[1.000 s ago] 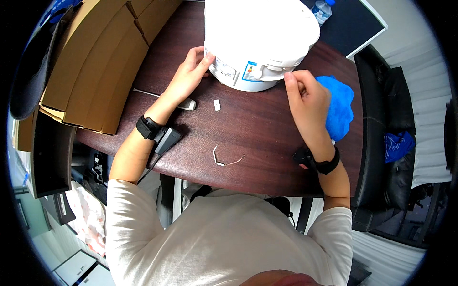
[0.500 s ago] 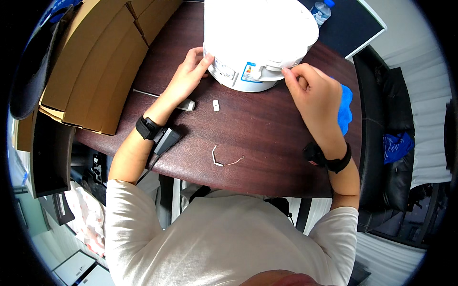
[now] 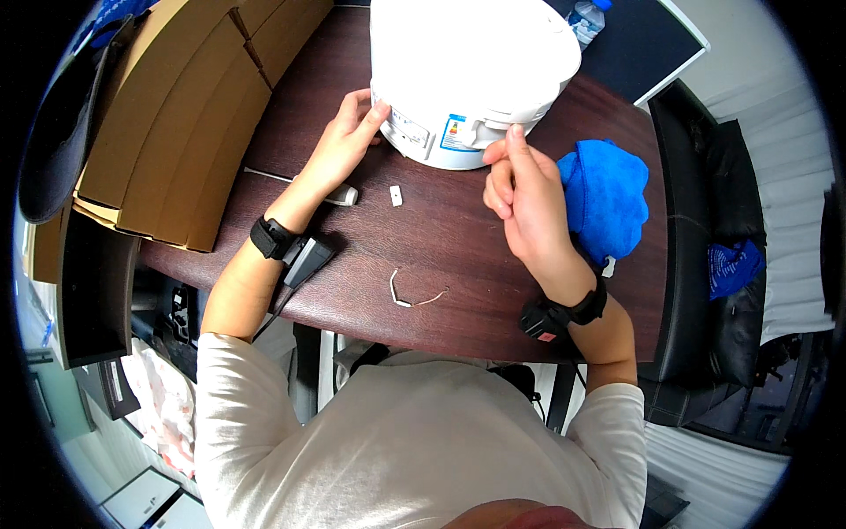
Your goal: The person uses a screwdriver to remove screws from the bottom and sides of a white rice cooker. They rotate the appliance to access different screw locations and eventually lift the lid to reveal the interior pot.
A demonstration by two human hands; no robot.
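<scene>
A large white rounded appliance (image 3: 467,70) stands at the far side of the dark table, with a blue-edged label and a jutting handle-like part (image 3: 489,130) on its front. My left hand (image 3: 345,132) grips its left side, thumb on the front wall and fingers round the side. My right hand (image 3: 529,189) is just below the jutting part, thumb raised toward it, fingers loosely bent and apart, holding nothing. Between my arms lie a small white rectangular piece (image 3: 396,195) and a bent thin wire tie (image 3: 403,303). By my left wrist is a white-grey plug-like end (image 3: 345,196) of a cable.
Tall cardboard boxes (image 3: 167,132) stand along the left. A bundled blue cloth (image 3: 608,198) lies beside my right hand. At the back right is a plastic bottle (image 3: 588,22). A black sofa (image 3: 696,256) borders the table's right side. A grey-black block (image 3: 308,259) hangs by my left wrist.
My right hand has come off the jutting part, turned and moved left and slightly down, uncovering the blue cloth. The appliance has shifted slightly left; my left hand stays on it.
</scene>
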